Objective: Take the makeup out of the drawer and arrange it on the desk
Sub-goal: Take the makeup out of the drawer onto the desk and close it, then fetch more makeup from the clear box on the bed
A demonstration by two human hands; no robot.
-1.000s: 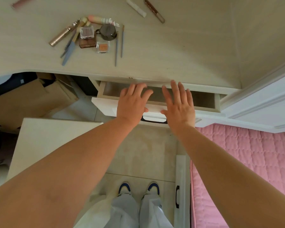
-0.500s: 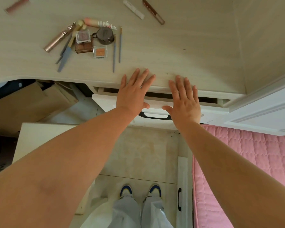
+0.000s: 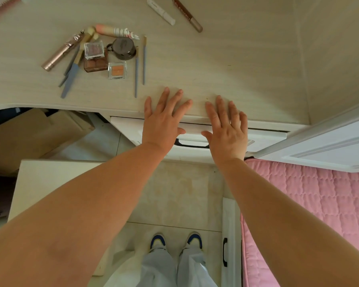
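The white drawer (image 3: 263, 139) sits pushed in under the desk (image 3: 236, 65), its black handle (image 3: 192, 144) showing between my wrists. My left hand (image 3: 163, 119) and my right hand (image 3: 228, 125) lie flat with straight fingers against the drawer front, fingertips reaching over the desk edge. Neither holds anything. On the desk at the upper left lies a cluster of makeup: a rose-gold tube (image 3: 59, 53), several blue-handled brushes (image 3: 69, 79), a clear compact (image 3: 94, 50), a brown palette (image 3: 95, 65), an orange eyeshadow (image 3: 117, 70), a round dark pot (image 3: 123, 48) and a pink tube (image 3: 112, 30).
A white tube (image 3: 161, 11) and a brown lip gloss (image 3: 187, 14) lie farther back on the desk. Cardboard boxes (image 3: 35, 133) sit under the desk at left. A pale stool top (image 3: 50, 183) stands at lower left, a pink quilted bed (image 3: 309, 214) at right.
The drawer has gone from half open to closed, pushed in by both hands, which moved forward until their fingertips came over the desk edge.
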